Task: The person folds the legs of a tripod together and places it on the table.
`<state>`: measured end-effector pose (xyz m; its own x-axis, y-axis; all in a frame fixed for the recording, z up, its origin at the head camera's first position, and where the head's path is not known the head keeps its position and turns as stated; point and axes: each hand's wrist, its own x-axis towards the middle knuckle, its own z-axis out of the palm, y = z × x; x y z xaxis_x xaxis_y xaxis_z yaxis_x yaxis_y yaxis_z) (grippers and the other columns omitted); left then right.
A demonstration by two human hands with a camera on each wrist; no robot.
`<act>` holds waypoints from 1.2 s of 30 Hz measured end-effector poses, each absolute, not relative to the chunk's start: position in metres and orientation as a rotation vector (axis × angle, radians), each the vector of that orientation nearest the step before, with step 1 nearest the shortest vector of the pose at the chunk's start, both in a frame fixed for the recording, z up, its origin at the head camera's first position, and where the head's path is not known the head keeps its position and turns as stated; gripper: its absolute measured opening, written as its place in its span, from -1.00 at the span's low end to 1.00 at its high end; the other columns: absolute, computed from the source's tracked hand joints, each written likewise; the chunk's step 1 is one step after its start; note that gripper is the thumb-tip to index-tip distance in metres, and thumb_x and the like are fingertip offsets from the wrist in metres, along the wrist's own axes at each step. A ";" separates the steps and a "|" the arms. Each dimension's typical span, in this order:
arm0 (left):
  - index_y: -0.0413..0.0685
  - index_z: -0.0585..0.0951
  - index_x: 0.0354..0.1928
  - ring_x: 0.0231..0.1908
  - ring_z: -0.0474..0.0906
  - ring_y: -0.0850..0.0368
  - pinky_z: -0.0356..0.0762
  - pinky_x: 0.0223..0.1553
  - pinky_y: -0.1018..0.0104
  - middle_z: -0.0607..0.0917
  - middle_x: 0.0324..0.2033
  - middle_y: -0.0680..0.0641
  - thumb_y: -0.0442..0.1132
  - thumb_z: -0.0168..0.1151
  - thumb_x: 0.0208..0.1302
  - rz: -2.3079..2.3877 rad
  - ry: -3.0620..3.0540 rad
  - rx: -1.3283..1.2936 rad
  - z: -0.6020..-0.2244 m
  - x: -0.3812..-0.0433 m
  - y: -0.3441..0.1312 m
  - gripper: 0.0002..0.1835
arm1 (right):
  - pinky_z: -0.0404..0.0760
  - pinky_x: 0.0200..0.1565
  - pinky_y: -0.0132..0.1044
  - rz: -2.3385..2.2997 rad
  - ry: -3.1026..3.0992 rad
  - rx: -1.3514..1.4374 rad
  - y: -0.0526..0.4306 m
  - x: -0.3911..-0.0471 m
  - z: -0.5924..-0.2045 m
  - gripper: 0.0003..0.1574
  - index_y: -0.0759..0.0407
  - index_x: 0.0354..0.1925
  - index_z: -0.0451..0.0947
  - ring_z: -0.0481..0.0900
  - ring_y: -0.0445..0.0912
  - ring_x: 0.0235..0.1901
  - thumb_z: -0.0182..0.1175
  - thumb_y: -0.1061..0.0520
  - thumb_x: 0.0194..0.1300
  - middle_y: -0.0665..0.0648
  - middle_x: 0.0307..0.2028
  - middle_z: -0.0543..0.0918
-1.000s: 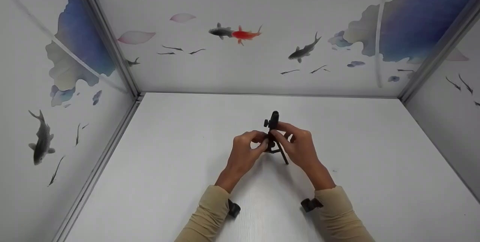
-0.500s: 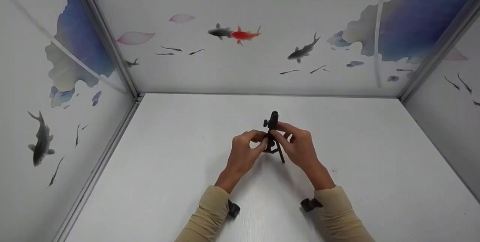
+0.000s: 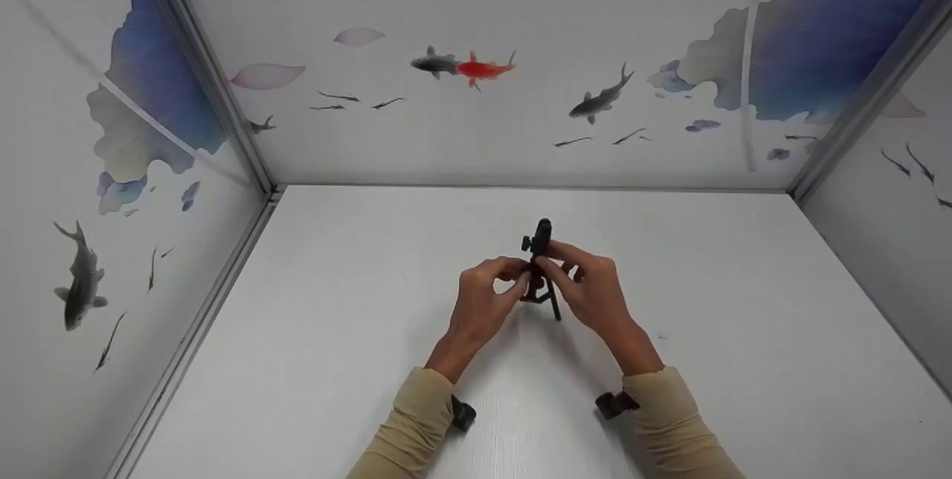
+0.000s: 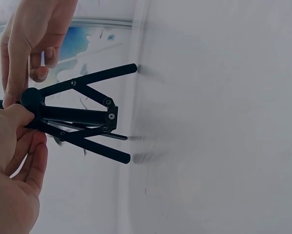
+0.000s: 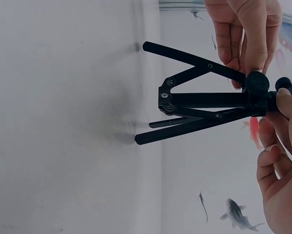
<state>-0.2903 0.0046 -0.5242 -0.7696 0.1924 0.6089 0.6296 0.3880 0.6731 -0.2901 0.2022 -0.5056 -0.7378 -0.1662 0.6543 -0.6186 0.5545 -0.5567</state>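
Observation:
A small black tripod (image 3: pixel 544 233) stands upright between my two hands, its legs partly spread. My left hand (image 3: pixel 480 304) pinches the hub (image 4: pixel 32 101) where the legs join, with thumb and fingers on its sides. Just above it, my right hand (image 3: pixel 601 293) grips the upper post between thumb and fingers. Hinged braces (image 5: pixel 187 76) link the legs (image 5: pixel 185 54) to the centre column (image 5: pixel 209 100). Leg tips come right down to the white table, close to their shadows. A small knob (image 3: pixel 526 243) sticks out on the left of the tripod's top; fingers hide part of the post.
The white tabletop (image 3: pixel 335 315) is bounded by a back wall (image 3: pixel 476 144) and side walls printed with fish, petals and blue leaves. Metal rails (image 3: pixel 201 323) run along the left edge. A black wrist camera (image 3: pixel 462 413) sits at the left sleeve, another (image 3: pixel 616 405) at the right.
The tripod's front leg has swung slightly to the left in the head view, its tip now nearer the column. Both hands stay almost in place around the tripod.

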 end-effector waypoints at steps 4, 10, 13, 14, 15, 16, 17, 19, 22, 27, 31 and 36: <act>0.07 0.73 -0.06 -0.20 0.68 0.37 0.65 -0.10 0.39 0.79 -0.22 0.17 -0.19 0.33 0.35 -1.348 -2.202 -0.713 -0.525 -0.290 0.004 -0.84 | 0.46 -0.56 -0.44 1.104 -2.248 0.628 0.202 -0.291 -0.506 -0.64 -0.22 0.14 0.66 0.57 -0.26 -0.49 0.28 0.01 0.40 -0.12 -0.10 0.80; 0.08 0.73 -0.07 -0.20 0.66 0.43 0.64 -0.10 0.41 0.78 -0.22 0.20 -0.18 0.33 0.36 -1.352 -2.200 -0.705 -0.525 -0.291 0.005 -0.85 | 0.48 -0.55 -0.43 1.090 -2.249 0.630 0.202 -0.291 -0.505 -0.64 -0.22 0.14 0.66 0.59 -0.27 -0.47 0.27 0.00 0.40 -0.13 -0.09 0.79; 0.08 0.73 -0.06 -0.19 0.66 0.42 0.64 -0.09 0.41 0.78 -0.22 0.20 -0.17 0.32 0.36 -1.361 -2.202 -0.704 -0.525 -0.290 0.005 -0.84 | 0.48 -0.55 -0.43 1.086 -2.253 0.624 0.202 -0.290 -0.504 -0.65 -0.21 0.13 0.67 0.58 -0.28 -0.47 0.27 -0.01 0.40 -0.14 -0.09 0.79; 0.08 0.73 -0.06 -0.19 0.66 0.42 0.64 -0.09 0.41 0.78 -0.21 0.19 -0.17 0.32 0.36 -1.364 -2.201 -0.706 -0.524 -0.290 0.005 -0.84 | 0.48 -0.55 -0.43 1.085 -2.255 0.621 0.202 -0.290 -0.504 -0.65 -0.20 0.13 0.67 0.58 -0.29 -0.47 0.27 -0.01 0.40 -0.14 -0.10 0.79; 0.08 0.72 -0.06 -0.19 0.66 0.41 0.64 -0.09 0.42 0.78 -0.21 0.19 -0.17 0.32 0.37 -1.366 -2.202 -0.706 -0.524 -0.290 0.005 -0.84 | 0.47 -0.55 -0.43 1.085 -2.256 0.617 0.202 -0.290 -0.504 -0.65 -0.20 0.13 0.68 0.58 -0.29 -0.47 0.27 -0.01 0.40 -0.15 -0.10 0.79; 0.08 0.72 -0.05 -0.19 0.66 0.41 0.64 -0.08 0.42 0.78 -0.20 0.19 -0.17 0.31 0.37 -1.368 -2.201 -0.707 -0.524 -0.290 0.005 -0.84 | 0.47 -0.55 -0.43 1.084 -2.255 0.618 0.202 -0.290 -0.503 -0.66 -0.18 0.12 0.68 0.58 -0.29 -0.47 0.27 -0.01 0.40 -0.15 -0.11 0.79; 0.08 0.72 -0.05 -0.19 0.67 0.40 0.64 -0.08 0.42 0.78 -0.20 0.19 -0.17 0.31 0.37 -1.370 -2.197 -0.710 -0.524 -0.290 0.005 -0.84 | 0.47 -0.55 -0.43 1.086 -2.253 0.619 0.202 -0.290 -0.503 -0.66 -0.17 0.12 0.68 0.58 -0.29 -0.47 0.27 -0.01 0.40 -0.15 -0.11 0.79; 0.09 0.72 -0.05 -0.18 0.67 0.39 0.64 -0.08 0.42 0.78 -0.19 0.19 -0.18 0.31 0.37 -1.374 -2.192 -0.711 -0.524 -0.290 0.005 -0.83 | 0.47 -0.56 -0.44 1.086 -2.249 0.621 0.202 -0.290 -0.503 -0.66 -0.15 0.12 0.69 0.58 -0.29 -0.47 0.27 -0.01 0.40 -0.15 -0.11 0.79; 0.09 0.72 -0.04 -0.18 0.67 0.38 0.65 -0.09 0.40 0.78 -0.18 0.18 -0.18 0.31 0.37 -1.371 -2.189 -0.709 -0.525 -0.291 0.005 -0.83 | 0.48 -0.55 -0.44 1.083 -2.245 0.622 0.202 -0.290 -0.504 -0.66 -0.16 0.12 0.69 0.59 -0.30 -0.46 0.28 -0.01 0.40 -0.14 -0.12 0.80; 0.11 0.72 -0.03 -0.17 0.67 0.39 0.65 -0.07 0.41 0.78 -0.17 0.18 -0.16 0.31 0.37 -1.371 -2.192 -0.709 -0.525 -0.290 0.006 -0.82 | 0.48 -0.55 -0.43 1.079 -2.236 0.616 0.202 -0.290 -0.506 -0.65 -0.19 0.12 0.68 0.59 -0.29 -0.45 0.29 0.01 0.38 -0.14 -0.14 0.80; 0.08 0.72 -0.03 -0.18 0.69 0.38 0.66 -0.07 0.40 0.79 -0.17 0.17 -0.16 0.31 0.38 -1.369 -2.185 -0.715 -0.525 -0.290 0.006 -0.83 | 0.47 -0.55 -0.43 1.080 -2.238 0.615 0.201 -0.289 -0.505 -0.63 -0.20 0.13 0.67 0.60 -0.28 -0.46 0.30 0.01 0.38 -0.15 -0.14 0.80; 0.07 0.72 -0.03 -0.17 0.69 0.38 0.66 -0.07 0.40 0.79 -0.17 0.16 -0.17 0.30 0.38 -1.372 -2.190 -0.709 -0.524 -0.289 0.006 -0.83 | 0.48 -0.54 -0.45 1.068 -2.234 0.619 0.201 -0.289 -0.505 -0.64 -0.16 0.13 0.68 0.61 -0.29 -0.44 0.30 0.02 0.38 -0.14 -0.13 0.80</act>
